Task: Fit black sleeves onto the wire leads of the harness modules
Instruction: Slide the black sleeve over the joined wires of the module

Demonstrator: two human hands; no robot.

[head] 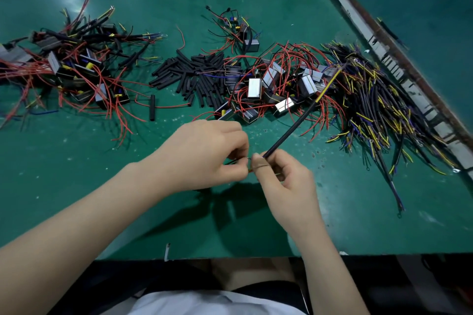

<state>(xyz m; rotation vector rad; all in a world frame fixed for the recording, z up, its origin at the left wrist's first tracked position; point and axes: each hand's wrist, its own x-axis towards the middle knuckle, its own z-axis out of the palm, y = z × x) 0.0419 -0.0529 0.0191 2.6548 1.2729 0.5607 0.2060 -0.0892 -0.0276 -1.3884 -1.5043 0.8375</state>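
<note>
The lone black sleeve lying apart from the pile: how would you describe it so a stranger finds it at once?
Start at the green table and find the pile of black sleeves at its centre. Look to the pile's lower left, towards the left heap of modules. The lone sleeve lies there by itself, pointing straight towards the person, with a red wire crossing it, while the piled sleeves overlap at slants.

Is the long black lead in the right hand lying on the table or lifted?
Lifted: the right hand holds the black lead by its lower end, and it slants up over the module pile.

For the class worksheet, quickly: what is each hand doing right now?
Left hand: pinches thin wire ends.
Right hand: grips a black sleeved lead.
</note>
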